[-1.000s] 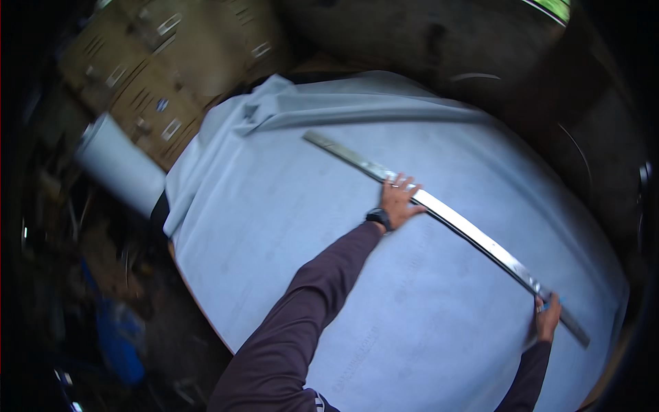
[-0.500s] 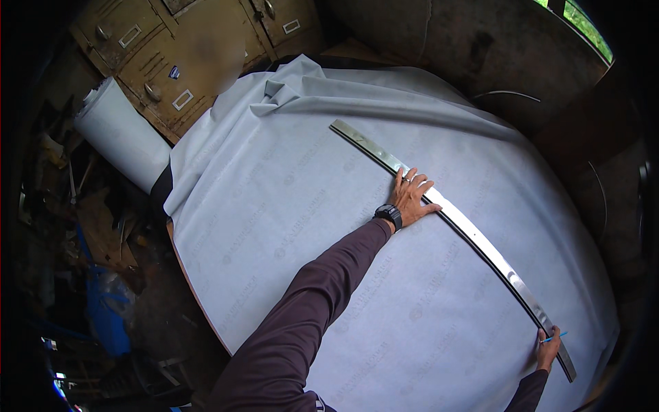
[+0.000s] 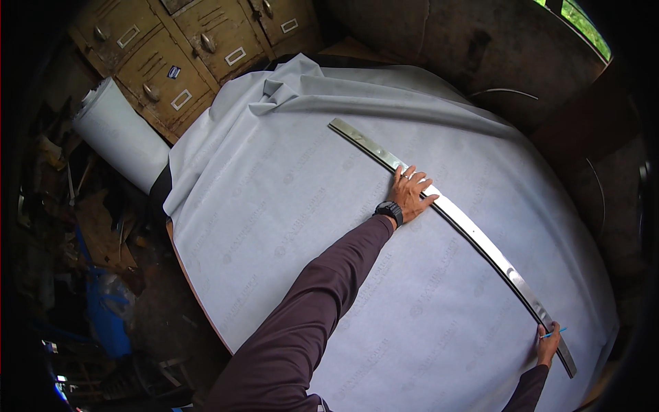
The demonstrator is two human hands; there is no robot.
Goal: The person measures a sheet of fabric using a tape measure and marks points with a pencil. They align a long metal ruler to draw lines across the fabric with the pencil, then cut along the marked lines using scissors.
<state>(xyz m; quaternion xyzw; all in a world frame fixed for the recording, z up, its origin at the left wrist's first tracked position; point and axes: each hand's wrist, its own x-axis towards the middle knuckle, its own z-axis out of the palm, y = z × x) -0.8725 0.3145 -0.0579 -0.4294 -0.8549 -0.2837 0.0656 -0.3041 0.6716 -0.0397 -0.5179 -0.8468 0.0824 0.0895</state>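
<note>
A pale grey sheet [image 3: 274, 206] with faint printing covers the large work surface, bunched in folds along its far side. Across it a long metal straightedge [image 3: 480, 240] lies diagonally. My left hand [image 3: 412, 196], with a watch at the wrist, rests on the straightedge's upper half, fingers spread. At the lower right my right hand [image 3: 548, 343] is closed around a thin blue pen [image 3: 560, 331], touching the straightedge near its lower end. The pen lies crosswise over the metal.
A roll of pale material [image 3: 120, 137] leans at the left beside old tan metal lockers [image 3: 206, 48]. Clutter and a blue plastic item [image 3: 110, 323] are below the surface's left edge. A dark wall [image 3: 460, 41] backs the far side, with a curved white strip [image 3: 508, 93] near it.
Since a second ago the straightedge has swung clockwise, its right end moving down with my right hand and its upper end rightward. Over the last half second both hands barely moved, slightly upward.
</note>
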